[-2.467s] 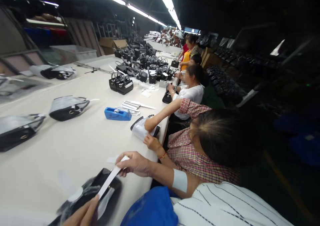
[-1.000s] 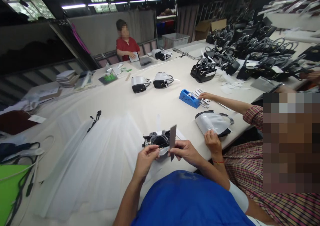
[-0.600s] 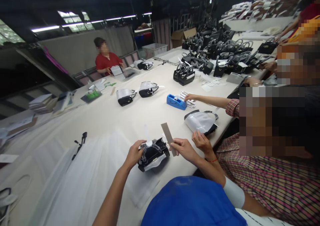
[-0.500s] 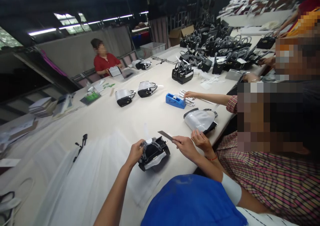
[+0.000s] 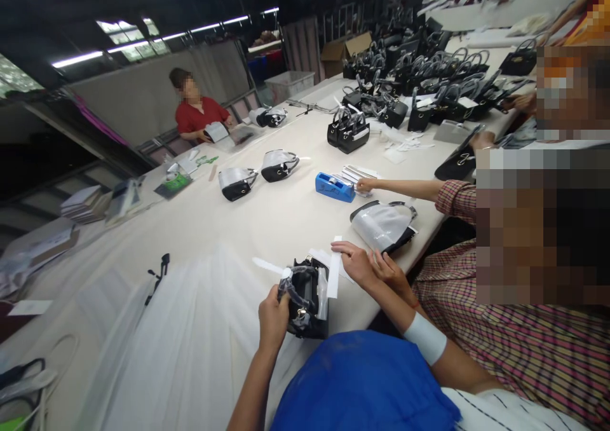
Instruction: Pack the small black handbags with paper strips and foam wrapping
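Observation:
My left hand (image 5: 274, 320) is closed round the plastic-wrapped handles of a small black handbag (image 5: 309, 323), which stands on the table in front of me. A round white sticker and a white strip show at the handles. Between the fingers of my right hand (image 5: 355, 262) is a flat white strip (image 5: 335, 272), held upright beside the bag's right side. Another white piece lies partly hidden behind that strip. Just beyond my right hand, a co-worker's hand (image 5: 391, 275) is at a handbag wrapped in white sheet (image 5: 381, 224). A blue cap (image 5: 362, 380) covers the bottom of the view.
A blue tape dispenser (image 5: 334, 187) stands by a pile of strips (image 5: 355, 173), where a co-worker's other hand reaches. Two wrapped bags (image 5: 237, 183) sit mid-table. Many black handbags (image 5: 429, 78) crowd the far right. Thin white sheets (image 5: 176, 342) spread at left. A person in red sits opposite.
The handbag has turned and shifted right under my left hand. The strip in my right hand has swung from slanting and dark to upright and white, close to the bag.

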### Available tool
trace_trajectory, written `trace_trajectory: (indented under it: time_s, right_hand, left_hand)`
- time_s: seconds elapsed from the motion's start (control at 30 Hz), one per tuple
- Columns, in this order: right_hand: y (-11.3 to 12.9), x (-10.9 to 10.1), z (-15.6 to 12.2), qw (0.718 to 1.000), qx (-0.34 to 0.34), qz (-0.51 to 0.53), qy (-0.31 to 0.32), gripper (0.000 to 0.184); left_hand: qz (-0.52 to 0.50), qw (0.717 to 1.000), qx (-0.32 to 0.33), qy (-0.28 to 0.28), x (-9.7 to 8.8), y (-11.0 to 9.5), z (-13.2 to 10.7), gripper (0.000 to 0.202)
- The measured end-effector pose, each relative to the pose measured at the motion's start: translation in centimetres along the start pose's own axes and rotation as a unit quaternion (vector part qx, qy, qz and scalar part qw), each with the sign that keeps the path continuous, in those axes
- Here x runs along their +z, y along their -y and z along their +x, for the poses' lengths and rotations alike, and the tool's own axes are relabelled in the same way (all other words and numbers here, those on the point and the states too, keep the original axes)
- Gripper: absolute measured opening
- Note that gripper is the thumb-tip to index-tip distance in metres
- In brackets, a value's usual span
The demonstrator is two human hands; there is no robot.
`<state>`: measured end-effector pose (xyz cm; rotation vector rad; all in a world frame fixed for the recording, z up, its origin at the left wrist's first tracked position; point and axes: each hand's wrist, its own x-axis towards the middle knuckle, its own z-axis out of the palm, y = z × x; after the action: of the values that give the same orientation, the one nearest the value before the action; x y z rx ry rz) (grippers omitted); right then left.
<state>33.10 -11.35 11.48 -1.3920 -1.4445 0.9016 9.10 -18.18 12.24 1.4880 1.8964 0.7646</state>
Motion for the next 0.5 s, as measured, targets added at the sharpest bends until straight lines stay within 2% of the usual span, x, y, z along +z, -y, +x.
trace_trajectory:
  time_s: [0.1,0.17,0.3,0.4,0.5]
  right_hand:
    - [0.7,1.1,0.5,0.997,0.012,0.074,-0.001,0.029]
    - [0.9,1.2,0.6,0.995,0.015,0.102,0.005,0.028]
    - [1.4,1.2,0.6,0.991,0.029,0.13,0.032,0.026]
    - [1.8,1.2,0.3,0.992,0.008,0.12,0.036,0.025]
    - [2.3,1.4,-0.7,0.995,-0.018,0.093,0.024,0.046]
  left_hand:
    - [0.002,0.998,-0.027,-0.059,-0.1,-0.8,-0.5,0.023]
    - [-0.006,0.996,-0.041,-0.078,0.6,-1.3,-1.1,0.024]
    - [-0.061,0.994,-0.068,-0.063,3.3,-1.6,-2.2,0.024]
    - [-0.098,0.991,-0.072,-0.054,4.7,-1.6,-2.4,0.026]
    - [-0.135,0.988,-0.067,-0.045,5.0,-1.7,-1.9,0.028]
